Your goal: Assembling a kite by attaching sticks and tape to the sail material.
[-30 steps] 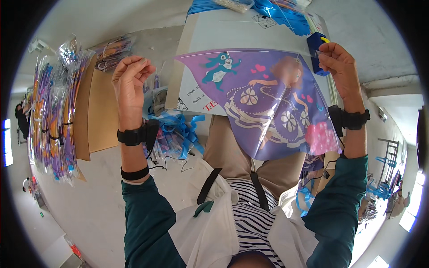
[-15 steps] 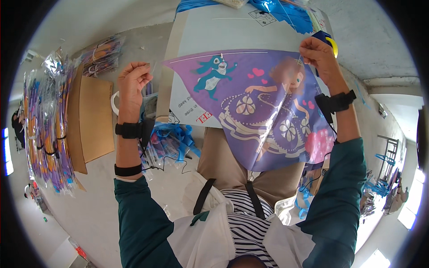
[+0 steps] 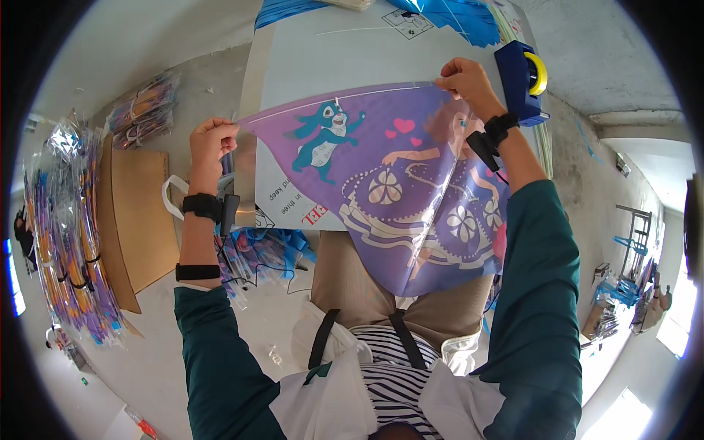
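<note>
A purple plastic kite sheet (image 3: pixel 323 205), printed with a blue rabbit and a cartoon figure in a gown, lies over the table edge and hangs onto my lap. Along its upper edge runs a thin white rod (image 3: pixel 367 94). My left hand (image 3: pixel 213 147) is closed, its thumb and fingertips pinched at the sheet's left corner. Farther right, my right hand (image 3: pixel 469 84) pinches the upper edge near the rod's right end. Whether the fingertips also hold a small piece of tape cannot be seen.
A blue tape dispenser (image 3: pixel 519 84) with a yellow roll stands at the table's right edge. Blue plastic strips (image 3: pixel 455 18) lie at the far side. To the left are bagged kite bundles (image 3: pixel 70 227) and a cardboard box (image 3: pixel 139 220). More plastic packs (image 3: pixel 260 253) sit below the table.
My left hand, formerly apart from the sheet, is now at its left corner. My right hand has moved left along the upper edge. The tape dispenser shows more fully.
</note>
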Action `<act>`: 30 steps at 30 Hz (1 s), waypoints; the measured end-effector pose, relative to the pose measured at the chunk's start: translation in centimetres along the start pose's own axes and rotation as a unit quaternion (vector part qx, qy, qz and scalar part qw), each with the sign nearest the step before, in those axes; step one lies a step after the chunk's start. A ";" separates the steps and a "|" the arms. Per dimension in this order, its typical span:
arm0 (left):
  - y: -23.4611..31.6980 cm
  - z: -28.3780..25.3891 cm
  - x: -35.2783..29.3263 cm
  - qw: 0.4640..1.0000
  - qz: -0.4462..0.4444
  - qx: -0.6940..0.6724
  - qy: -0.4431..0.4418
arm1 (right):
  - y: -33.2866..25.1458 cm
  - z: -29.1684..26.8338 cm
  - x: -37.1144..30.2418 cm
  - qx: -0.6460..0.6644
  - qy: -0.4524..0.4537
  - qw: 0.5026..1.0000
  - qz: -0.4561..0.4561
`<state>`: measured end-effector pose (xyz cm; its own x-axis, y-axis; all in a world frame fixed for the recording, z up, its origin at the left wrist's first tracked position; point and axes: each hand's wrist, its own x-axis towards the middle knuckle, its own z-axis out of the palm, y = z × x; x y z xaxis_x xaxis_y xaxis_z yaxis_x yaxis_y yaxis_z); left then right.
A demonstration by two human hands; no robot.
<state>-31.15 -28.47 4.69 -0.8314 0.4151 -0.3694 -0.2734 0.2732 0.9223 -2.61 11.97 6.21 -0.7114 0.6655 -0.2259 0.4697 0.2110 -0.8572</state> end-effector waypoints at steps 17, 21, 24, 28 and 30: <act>-1.0 1.0 2.0 1.000 0.016 0.015 -0.012 | 2.7 3.0 1.9 -0.068 0.043 0.996 0.029; -1.1 0.4 2.2 1.000 0.016 0.018 -0.018 | 2.8 3.5 2.0 -0.037 0.036 0.998 0.044; -1.2 0.2 2.4 1.000 0.015 0.021 -0.016 | 2.8 3.7 2.0 -0.023 0.032 0.998 0.038; -1.2 0.7 2.5 1.000 0.008 0.020 -0.016 | 2.8 3.7 2.0 -0.035 0.035 0.998 0.048; -1.4 0.7 2.7 1.000 0.009 0.020 -0.016 | 2.8 3.8 1.9 -0.017 0.036 0.998 0.047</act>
<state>-32.71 -27.14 2.35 -0.8200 0.4480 -0.3562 -0.2374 0.2999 0.9239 -4.61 11.14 1.63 -0.6241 0.7334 -0.2695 0.5511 0.1687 -0.8172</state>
